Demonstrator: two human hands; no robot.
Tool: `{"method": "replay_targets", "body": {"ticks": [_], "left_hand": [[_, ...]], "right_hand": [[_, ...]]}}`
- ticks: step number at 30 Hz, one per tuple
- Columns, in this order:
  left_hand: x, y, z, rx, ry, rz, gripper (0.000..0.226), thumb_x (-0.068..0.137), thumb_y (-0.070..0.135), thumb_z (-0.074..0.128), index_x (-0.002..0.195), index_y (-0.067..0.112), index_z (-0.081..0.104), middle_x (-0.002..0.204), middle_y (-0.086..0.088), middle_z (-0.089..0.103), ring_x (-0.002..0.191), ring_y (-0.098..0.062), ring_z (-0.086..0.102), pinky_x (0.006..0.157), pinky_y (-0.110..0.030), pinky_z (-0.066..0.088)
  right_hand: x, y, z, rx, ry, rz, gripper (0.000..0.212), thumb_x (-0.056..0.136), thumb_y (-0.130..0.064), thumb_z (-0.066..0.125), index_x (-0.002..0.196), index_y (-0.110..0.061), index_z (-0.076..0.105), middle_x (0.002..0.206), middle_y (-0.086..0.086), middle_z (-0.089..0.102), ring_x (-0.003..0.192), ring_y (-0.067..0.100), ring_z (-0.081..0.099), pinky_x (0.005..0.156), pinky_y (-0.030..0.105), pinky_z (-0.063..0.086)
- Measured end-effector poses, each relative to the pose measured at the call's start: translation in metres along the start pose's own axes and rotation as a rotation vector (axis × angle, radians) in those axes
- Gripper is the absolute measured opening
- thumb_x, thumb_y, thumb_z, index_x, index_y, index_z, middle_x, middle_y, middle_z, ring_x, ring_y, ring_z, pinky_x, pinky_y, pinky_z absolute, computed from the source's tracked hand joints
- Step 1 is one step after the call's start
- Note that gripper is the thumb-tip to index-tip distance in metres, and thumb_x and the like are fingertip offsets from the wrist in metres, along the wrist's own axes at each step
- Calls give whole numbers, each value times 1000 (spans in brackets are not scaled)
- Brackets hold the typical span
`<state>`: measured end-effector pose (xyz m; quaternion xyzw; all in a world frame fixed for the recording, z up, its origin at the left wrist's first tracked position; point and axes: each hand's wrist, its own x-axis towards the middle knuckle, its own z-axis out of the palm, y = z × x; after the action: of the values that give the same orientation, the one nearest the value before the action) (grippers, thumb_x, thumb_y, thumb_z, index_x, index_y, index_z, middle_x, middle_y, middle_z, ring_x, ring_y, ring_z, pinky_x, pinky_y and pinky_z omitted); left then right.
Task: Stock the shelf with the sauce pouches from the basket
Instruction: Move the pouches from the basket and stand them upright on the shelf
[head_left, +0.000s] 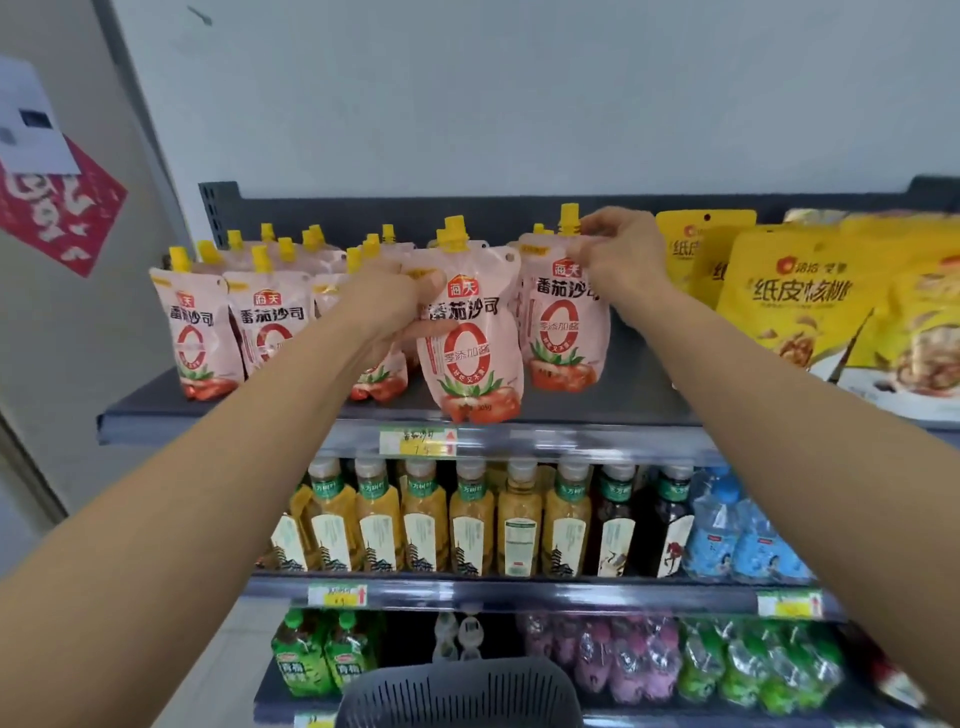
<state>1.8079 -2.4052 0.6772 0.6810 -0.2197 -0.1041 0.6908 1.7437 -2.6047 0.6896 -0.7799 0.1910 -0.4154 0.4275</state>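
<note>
Several pink tomato sauce pouches with yellow caps stand in rows on the grey top shelf (639, 384). My left hand (387, 306) grips the left side of one pouch (475, 348) that stands at the shelf's front edge. My right hand (623, 254) pinches the top right corner of the pouch to its right (563, 322), just below its yellow cap. More pouches (195, 332) fill the left part of the shelf. The dark grey basket (460, 693) shows only its rim at the bottom centre; its inside is hidden.
Yellow walnut snack bags (795, 306) stand to the right of the pouches on the same shelf. Bottled drinks (470, 519) line the shelf below, and green and clear bottles fill the lowest one. A wall with a red paper (57, 213) is at left.
</note>
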Motion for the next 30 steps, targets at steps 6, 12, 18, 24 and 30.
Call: {"method": "replay_targets", "body": {"ticks": [6,12,18,24,30], "left_hand": [[23,-8,6,38,17,27,11,93,8,52,89,12,62,89,-1,68,84,-14,66,58,-25,59],[39,-10,11,51,71,7,12,92,9,54,101,9,61,97,-3,67,89,-16,67,62,-26,60],[49,-19,17,91,101,0,15,91,9,55,104,8,61,90,0,68,83,-13,67,63,-28,60],[54,-32,20,111,104,6,10,90,7,56,92,15,61,70,8,56,63,-6,63,59,-27,59],[56,-35,31,101,77,-47,9,91,9,54,94,12,62,99,-5,68,94,-17,66,58,-24,57]], "right_hand": [[32,31,8,-52,-4,11,23,88,-14,63,110,-15,65,106,5,68,90,21,66,79,42,58],[64,57,28,-59,-60,1,20,85,-15,66,105,-16,67,103,3,68,88,17,64,75,33,57],[86,74,48,-2,-209,46,23,87,-8,62,109,-14,66,108,5,67,90,21,67,80,42,58],[94,80,58,96,-275,65,22,89,-6,59,108,-15,66,113,4,65,94,20,66,83,41,58],[95,85,51,76,-272,59,28,86,2,56,106,-15,65,120,6,60,98,19,60,84,37,56]]}}
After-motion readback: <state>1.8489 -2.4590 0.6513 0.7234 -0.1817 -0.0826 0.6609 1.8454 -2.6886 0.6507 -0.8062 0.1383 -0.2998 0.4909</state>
